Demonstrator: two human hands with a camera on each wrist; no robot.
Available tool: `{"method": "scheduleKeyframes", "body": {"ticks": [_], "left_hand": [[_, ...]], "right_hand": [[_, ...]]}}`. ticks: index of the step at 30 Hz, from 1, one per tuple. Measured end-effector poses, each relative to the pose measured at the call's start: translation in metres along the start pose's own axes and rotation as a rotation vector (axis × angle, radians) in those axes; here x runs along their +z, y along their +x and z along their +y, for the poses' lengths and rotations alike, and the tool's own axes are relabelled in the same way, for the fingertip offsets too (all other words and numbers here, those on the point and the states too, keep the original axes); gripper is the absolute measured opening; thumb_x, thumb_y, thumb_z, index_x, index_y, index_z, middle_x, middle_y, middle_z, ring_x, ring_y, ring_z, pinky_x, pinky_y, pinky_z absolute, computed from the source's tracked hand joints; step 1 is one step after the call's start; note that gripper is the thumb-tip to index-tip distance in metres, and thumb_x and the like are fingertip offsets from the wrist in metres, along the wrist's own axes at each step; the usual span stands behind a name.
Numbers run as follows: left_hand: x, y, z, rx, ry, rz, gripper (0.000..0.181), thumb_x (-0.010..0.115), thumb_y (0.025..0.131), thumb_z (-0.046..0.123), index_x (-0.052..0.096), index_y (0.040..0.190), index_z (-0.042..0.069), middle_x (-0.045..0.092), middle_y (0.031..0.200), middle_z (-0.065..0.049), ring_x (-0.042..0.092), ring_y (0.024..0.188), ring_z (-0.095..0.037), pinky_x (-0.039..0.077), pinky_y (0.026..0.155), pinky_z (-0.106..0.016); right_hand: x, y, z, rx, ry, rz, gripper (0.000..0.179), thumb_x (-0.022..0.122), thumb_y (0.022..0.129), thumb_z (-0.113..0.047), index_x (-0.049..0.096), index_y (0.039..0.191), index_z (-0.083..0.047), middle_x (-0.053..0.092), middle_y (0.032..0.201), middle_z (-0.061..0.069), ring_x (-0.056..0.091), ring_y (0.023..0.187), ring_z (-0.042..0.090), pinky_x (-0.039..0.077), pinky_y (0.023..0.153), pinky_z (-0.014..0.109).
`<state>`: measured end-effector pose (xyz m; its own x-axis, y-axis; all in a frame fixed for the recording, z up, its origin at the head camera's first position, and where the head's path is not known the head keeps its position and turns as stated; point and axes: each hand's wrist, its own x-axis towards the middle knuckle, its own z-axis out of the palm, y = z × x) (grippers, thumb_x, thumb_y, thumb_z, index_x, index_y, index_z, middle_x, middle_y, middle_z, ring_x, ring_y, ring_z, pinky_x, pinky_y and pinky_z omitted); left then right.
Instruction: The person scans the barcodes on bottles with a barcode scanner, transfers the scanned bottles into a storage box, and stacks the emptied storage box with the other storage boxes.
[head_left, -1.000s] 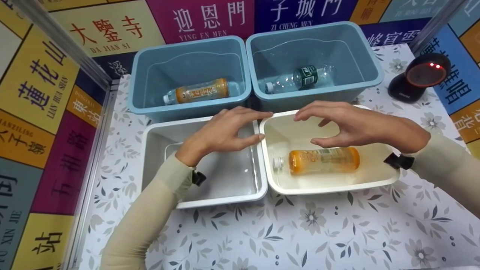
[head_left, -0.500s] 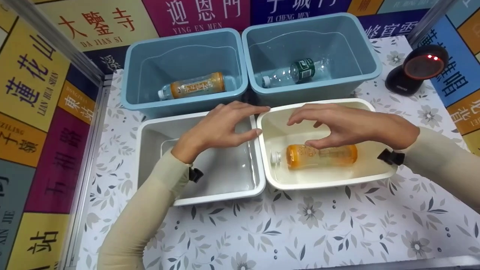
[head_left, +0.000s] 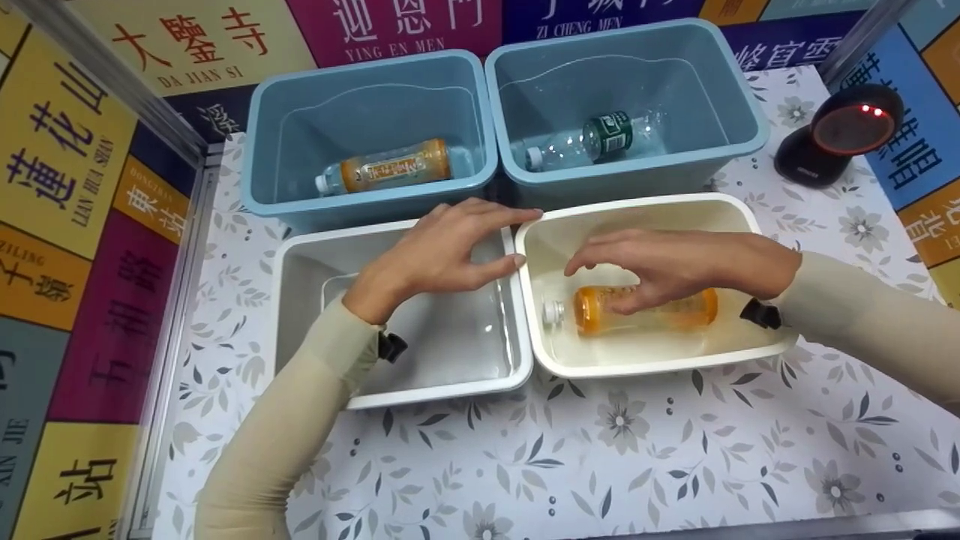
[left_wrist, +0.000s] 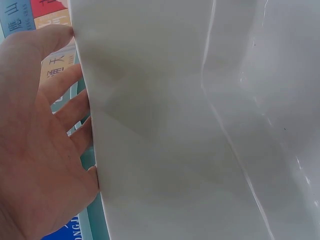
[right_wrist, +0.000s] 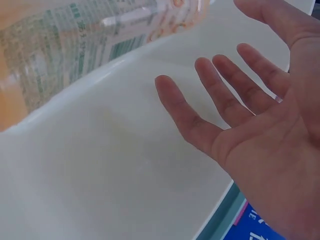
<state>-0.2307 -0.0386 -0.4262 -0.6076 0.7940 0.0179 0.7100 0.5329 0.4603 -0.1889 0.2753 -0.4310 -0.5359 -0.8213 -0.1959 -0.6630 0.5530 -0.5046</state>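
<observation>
Head: I'd judge it early, nothing gripped yet; the orange bottle lies on its side in the cream bin, right hand above | Left wrist: left hand, fingers apart at the rim of the white bin, no bottle held | Right wrist: fingers spread, bottle beside them; taking hold remains
</observation>
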Motion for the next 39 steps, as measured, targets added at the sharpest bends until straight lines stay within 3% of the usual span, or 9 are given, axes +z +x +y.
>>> {"method": "scheduleKeyframes", "body": {"ticks": [12,19,39], "left_hand": [[-0.001,-0.001,0.001,-0.007,-0.011,0.006,0.057,0.048,0.095,0.064,0.037,0.149,0.051,0.045,0.150,0.028,0.041,0.141,-0.005,0.037,0.108,-0.044],[-0.001,0.001,0.001,0.008,0.002,0.008,0.057,0.048,0.096,0.064,0.038,0.150,0.049,0.044,0.150,0.028,0.041,0.141,-0.004,0.038,0.108,-0.043],[0.000,0.000,0.000,0.005,0.010,0.003,0.058,0.048,0.096,0.064,0.037,0.151,0.049,0.044,0.151,0.027,0.041,0.141,-0.006,0.037,0.109,-0.044]], "right_hand": [[0.015,0.009,-0.003,0.081,-0.035,-0.147,0.069,0.082,0.080,-0.027,0.052,0.141,-0.015,0.056,0.140,0.004,0.055,0.125,0.022,0.045,0.108,0.044],[0.021,0.011,-0.001,0.050,-0.057,-0.156,0.069,0.081,0.080,-0.026,0.052,0.142,-0.012,0.056,0.140,0.004,0.054,0.127,0.023,0.044,0.110,0.044],[0.015,0.008,-0.002,0.084,0.009,-0.155,0.067,0.079,0.080,-0.021,0.052,0.141,-0.011,0.059,0.137,0.004,0.056,0.122,0.018,0.045,0.108,0.041]]}}
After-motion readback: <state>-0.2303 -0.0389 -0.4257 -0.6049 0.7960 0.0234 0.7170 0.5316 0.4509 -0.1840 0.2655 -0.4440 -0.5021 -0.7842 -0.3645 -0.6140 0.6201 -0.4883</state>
